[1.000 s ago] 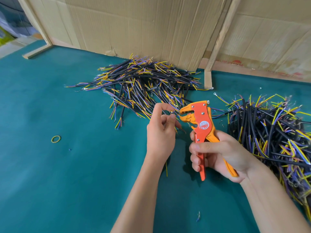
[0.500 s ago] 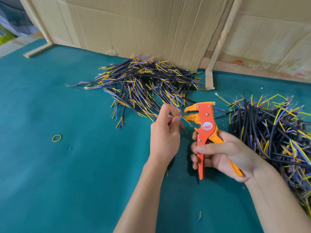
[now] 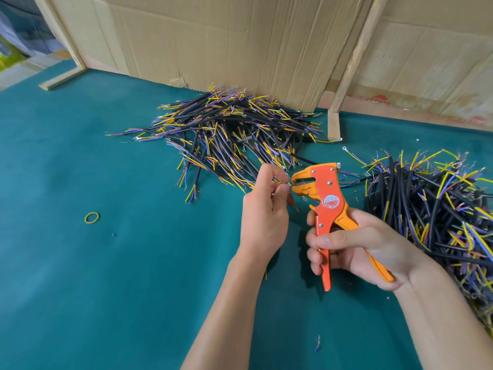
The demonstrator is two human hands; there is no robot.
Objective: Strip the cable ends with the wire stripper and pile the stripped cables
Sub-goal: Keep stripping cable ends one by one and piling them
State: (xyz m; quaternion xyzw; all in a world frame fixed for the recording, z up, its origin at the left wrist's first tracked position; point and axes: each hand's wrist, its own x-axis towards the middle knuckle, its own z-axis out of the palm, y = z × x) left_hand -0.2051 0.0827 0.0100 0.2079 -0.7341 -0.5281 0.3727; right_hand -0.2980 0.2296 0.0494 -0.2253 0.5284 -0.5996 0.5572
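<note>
Between two cable piles (image 3: pixel 229 134), hands (image 3: pixel 262 212) work wire stripper (image 3: pixel 324 206).

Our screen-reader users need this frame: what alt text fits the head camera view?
A right hand holds an orange wire stripper while the left hand feeds a thin wire end into its open jaws, above a green table. Two heaps of black cables lie behind and at right.

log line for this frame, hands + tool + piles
left hand: pinching wire end at stripper mouth | right hand: gripping wire stripper, mouth open | cable piles: centre, right
</note>
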